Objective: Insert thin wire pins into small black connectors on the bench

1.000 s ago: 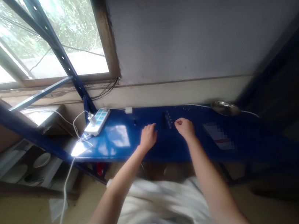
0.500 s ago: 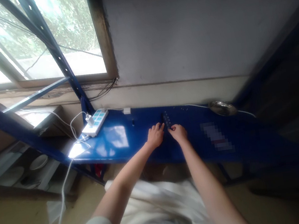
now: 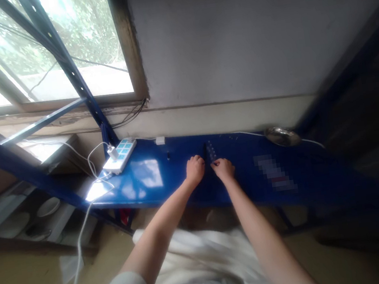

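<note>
On the blue table lies a narrow clear strip with a row of small rounded bumps, pointing away from me. My right hand pinches its near end between thumb and fingers. Just left of the strip runs a thin dark bar; whether the two are joined I cannot tell. My left hand is beside the bar's near end, its fingers curled in, and anything inside them is hidden.
A white power strip with a plug and cables sits at the table's left end. Towards the back are a white adapter, a small dark piece, tiny bits and a shiny metal dish. A blue metal post rises at left.
My left hand has drawn slightly back from the strip, its outstretched index finger now curled in. My right hand still pinches the strip's near end and has shifted slightly left.
</note>
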Available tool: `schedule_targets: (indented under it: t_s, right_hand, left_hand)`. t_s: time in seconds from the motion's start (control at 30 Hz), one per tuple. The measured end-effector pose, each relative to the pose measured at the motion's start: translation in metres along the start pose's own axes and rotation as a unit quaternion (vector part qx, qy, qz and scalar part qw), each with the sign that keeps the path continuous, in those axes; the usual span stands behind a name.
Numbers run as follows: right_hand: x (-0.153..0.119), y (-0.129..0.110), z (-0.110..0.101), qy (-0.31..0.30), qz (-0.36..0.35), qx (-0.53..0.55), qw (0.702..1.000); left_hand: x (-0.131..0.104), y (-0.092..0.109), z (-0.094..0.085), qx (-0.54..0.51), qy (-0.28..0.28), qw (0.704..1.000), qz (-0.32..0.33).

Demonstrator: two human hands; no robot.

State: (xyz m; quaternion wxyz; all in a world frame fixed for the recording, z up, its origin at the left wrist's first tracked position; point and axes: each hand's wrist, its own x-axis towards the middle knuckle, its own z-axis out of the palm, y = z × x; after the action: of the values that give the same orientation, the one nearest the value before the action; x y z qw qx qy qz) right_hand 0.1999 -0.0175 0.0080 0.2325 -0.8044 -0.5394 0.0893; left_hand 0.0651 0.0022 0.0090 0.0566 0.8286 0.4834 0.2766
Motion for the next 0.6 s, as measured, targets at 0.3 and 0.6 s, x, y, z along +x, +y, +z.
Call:
schedule_targets:
  t_s: [0.3,0.6]
  right_hand:
    - [0.004,0.002,0.009,0.030,0.012,0.022,0.999]
    - [-0.002,-0.006,0.007,0.066,-0.028,0.056,0.996]
  left_hand:
    - [-0.016,-0.005,-0.012,-0.170,0.120,0.976,-0.065]
    - [-0.024,0.001,-0.060,-0.279,0.244,0.926,-0.074]
